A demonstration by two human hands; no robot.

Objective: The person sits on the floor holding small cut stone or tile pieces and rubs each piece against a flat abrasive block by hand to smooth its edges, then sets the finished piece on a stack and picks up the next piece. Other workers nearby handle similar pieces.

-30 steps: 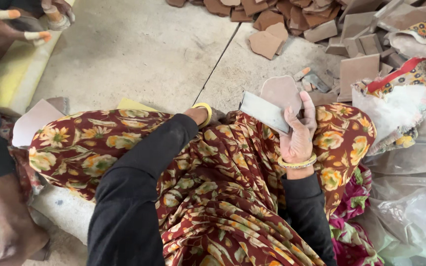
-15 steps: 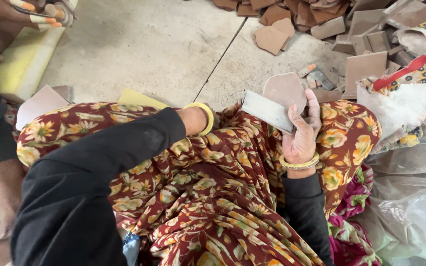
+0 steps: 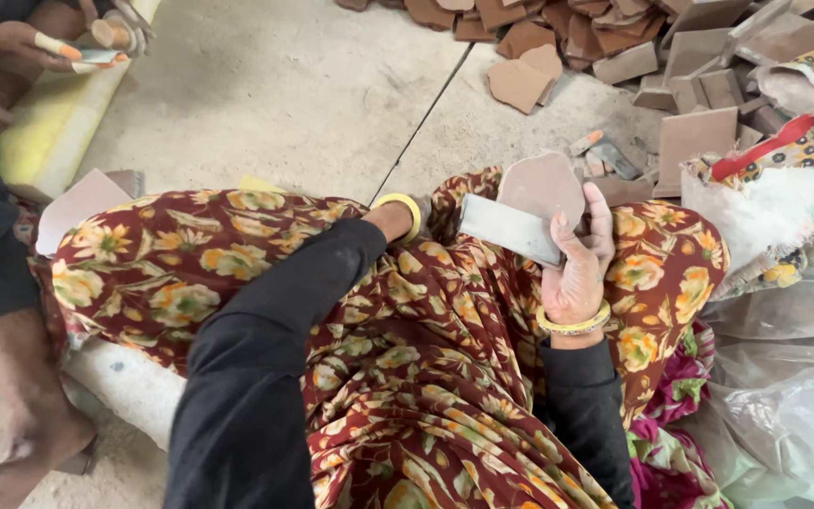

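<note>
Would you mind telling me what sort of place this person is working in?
Probably a floor-level tile or clay-piece workshop. A heap of broken reddish-brown tile pieces lies on the bare concrete floor, and the right hand holds a shaped brown tile piece against a flat grey metal blade.

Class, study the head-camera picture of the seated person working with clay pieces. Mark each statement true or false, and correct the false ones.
1. The right hand holds a flat brown clay piece and a grey flat tool. True.
2. The left hand is plainly in view, holding a hammer. False: it is hidden behind the floral cloth; only the wrist with a yellow bangle shows.
3. A pile of brown clay pieces lies on the floor ahead. True.
4. No one else is in view. False: another person's hands work at the upper left.
</note>
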